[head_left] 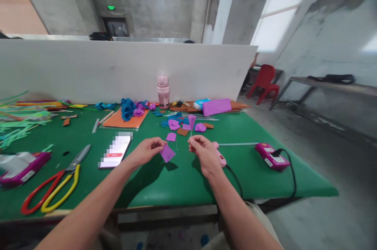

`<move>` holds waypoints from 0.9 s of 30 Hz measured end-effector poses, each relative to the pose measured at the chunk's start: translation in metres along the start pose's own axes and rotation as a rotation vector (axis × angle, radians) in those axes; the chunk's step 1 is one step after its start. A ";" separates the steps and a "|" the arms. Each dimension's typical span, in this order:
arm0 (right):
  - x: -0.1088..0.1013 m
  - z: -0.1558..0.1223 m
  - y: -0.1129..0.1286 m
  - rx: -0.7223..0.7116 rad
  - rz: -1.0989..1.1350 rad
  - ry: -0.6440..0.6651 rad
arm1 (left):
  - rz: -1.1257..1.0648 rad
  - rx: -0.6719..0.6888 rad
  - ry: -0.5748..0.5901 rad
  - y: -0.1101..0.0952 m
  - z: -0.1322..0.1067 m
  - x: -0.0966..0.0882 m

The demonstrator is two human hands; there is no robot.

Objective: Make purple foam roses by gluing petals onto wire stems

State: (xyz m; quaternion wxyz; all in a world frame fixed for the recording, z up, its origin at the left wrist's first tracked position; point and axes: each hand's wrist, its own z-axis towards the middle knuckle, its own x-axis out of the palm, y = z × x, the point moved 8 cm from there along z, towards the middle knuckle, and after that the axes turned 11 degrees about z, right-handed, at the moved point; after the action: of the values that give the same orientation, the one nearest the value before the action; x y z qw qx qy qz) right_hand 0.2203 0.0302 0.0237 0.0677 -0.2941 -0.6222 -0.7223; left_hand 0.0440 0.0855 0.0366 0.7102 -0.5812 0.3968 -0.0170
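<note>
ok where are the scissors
Head view: the scissors lie near left on the green table, between the phone and the magenta packet, left of the left hand.

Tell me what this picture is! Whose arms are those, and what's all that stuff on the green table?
Those arms belong to a person wearing a camera on their head, so you see what they see, looking down. The left hand pinches a small purple paper square. The right hand seems to pinch a thin stick, which is hard to see. On the green table cover lie big scissors with red and yellow handles, a white phone, purple and blue paper scraps, a pink plastic bottle and, beside the right hand, a pink tool with a black cable.
</note>
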 end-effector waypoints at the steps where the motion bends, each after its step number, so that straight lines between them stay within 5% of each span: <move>1: 0.000 0.000 -0.004 0.041 0.018 0.008 | -0.011 0.002 -0.008 -0.004 -0.001 -0.004; 9: 0.016 -0.015 -0.023 0.240 0.069 0.092 | -0.043 -0.057 -0.145 -0.012 -0.015 -0.017; 17: 0.030 -0.022 -0.035 0.256 0.020 0.157 | -0.075 -0.025 -0.021 -0.020 -0.015 -0.006; 27: 0.029 -0.021 -0.037 0.220 0.013 0.145 | -0.093 -0.031 -0.030 -0.012 -0.014 -0.010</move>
State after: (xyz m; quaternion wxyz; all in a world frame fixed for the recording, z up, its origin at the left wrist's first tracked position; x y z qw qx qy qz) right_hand 0.1728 0.0263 0.0058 0.1492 -0.2360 -0.6892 -0.6686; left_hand 0.0344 0.0747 0.0522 0.7055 -0.6101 0.3590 -0.0350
